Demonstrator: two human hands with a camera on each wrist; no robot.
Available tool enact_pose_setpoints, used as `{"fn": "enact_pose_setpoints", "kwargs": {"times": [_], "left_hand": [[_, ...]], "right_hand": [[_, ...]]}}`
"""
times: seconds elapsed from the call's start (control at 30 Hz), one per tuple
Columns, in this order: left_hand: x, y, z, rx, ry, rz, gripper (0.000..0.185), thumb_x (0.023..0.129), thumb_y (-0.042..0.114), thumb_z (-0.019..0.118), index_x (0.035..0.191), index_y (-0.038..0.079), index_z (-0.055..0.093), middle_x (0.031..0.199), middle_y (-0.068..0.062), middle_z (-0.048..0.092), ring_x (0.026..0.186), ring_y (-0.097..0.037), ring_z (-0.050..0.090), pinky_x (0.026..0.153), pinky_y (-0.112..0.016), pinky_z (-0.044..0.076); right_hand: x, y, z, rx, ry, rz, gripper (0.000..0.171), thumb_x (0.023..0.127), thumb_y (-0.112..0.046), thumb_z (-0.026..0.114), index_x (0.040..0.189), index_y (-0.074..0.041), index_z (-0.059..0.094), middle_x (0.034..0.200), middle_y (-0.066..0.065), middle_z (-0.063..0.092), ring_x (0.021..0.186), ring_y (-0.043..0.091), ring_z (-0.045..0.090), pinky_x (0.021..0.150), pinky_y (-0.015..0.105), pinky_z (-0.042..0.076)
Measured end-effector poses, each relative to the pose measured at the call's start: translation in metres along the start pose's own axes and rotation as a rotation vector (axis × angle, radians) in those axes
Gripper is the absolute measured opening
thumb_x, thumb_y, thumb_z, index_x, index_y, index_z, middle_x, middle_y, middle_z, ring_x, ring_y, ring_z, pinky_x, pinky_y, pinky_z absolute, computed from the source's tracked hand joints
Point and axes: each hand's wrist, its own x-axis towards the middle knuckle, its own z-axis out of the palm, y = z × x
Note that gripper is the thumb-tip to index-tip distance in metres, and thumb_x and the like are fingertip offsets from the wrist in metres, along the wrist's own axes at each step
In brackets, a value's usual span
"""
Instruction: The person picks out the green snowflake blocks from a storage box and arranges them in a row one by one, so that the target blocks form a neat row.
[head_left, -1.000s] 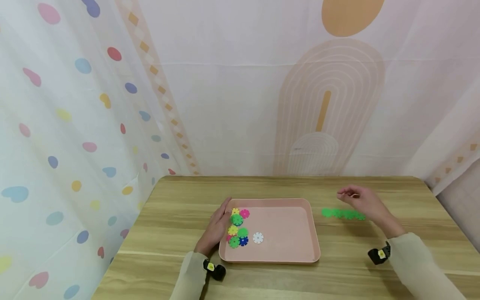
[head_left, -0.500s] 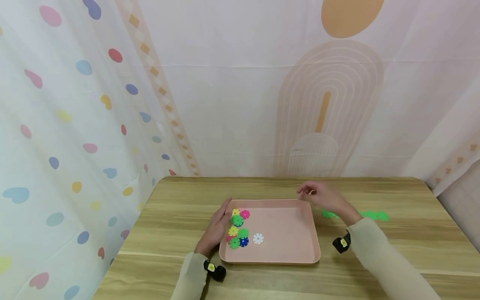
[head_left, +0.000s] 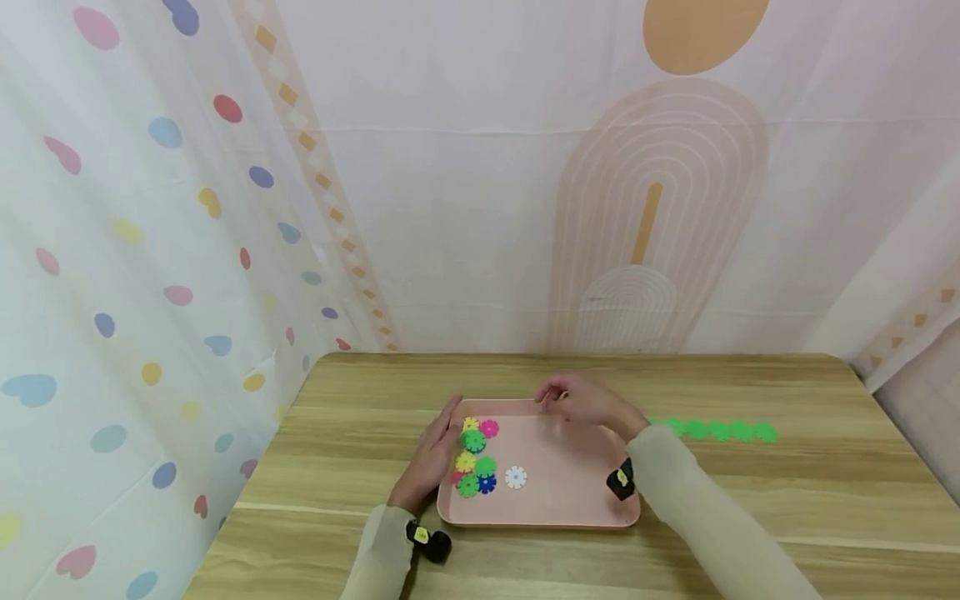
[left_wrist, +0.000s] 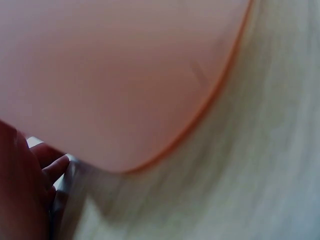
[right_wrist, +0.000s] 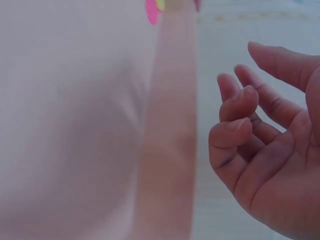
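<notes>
My left hand (head_left: 431, 457) holds the left side of a pink tray (head_left: 577, 512), its thumb over the rim and its other fingers along the outside. Inside the tray's left part lie several notched plastic discs: green (head_left: 474, 441), yellow (head_left: 465, 462), pink (head_left: 489, 427) and blue (head_left: 486, 483) ones. A white disc (head_left: 516, 477) lies apart from them, nearer the tray's middle. Over the tray's far rim hovers my right hand (head_left: 585, 400), its fingers loosely bent with nothing between them in the right wrist view. The left wrist view is mostly blurred tray.
Right of the tray, a row of green notched discs (head_left: 720, 431) lies on the wooden table (head_left: 787, 500), its left end partly hidden by my right sleeve. A patterned curtain (head_left: 465, 208) hangs behind and to the left of the table.
My right hand has moved left from above the green row to the tray's far rim. The green row has shifted to the right. My left hand stays on the tray.
</notes>
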Motion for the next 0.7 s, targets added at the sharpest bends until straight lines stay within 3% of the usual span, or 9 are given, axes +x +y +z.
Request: {"fn": "enact_pose_setpoints", "kwargs": {"times": [0.3,0.57,0.7], "left_hand": [[-0.001,0.003,0.001,-0.025,-0.008,-0.012,0.053,0.108,0.035,0.032,0.159,0.027,0.021,0.165,-0.005,0.019,0.152,-0.035,0.01,0.118,-0.065,0.005],[-0.001,0.002,-0.002,-0.058,-0.015,0.024,0.051,0.108,0.03,0.033,0.159,0.027,0.023,0.164,-0.006,0.021,0.152,-0.034,0.012,0.119,-0.062,0.006],[-0.003,0.002,-0.003,-0.056,-0.009,0.036,0.051,0.108,0.027,0.033,0.158,0.025,0.025,0.164,-0.007,0.022,0.152,-0.034,0.012,0.119,-0.063,0.005]], "right_hand": [[0.023,-0.009,0.039,0.066,-0.097,0.045,0.015,0.093,-0.001,0.062,0.107,-0.001,0.068,0.089,0.004,0.065,0.076,0.023,0.059,0.066,0.029,0.053],[0.038,-0.015,0.068,0.021,-0.153,0.054,0.018,0.091,-0.008,0.07,0.109,-0.009,0.068,0.09,0.002,0.06,0.079,0.018,0.056,0.069,0.027,0.051],[0.044,-0.015,0.08,-0.036,-0.154,0.013,0.022,0.089,-0.007,0.07,0.11,-0.012,0.067,0.091,0.002,0.059,0.084,0.018,0.053,0.075,0.029,0.048]]}}
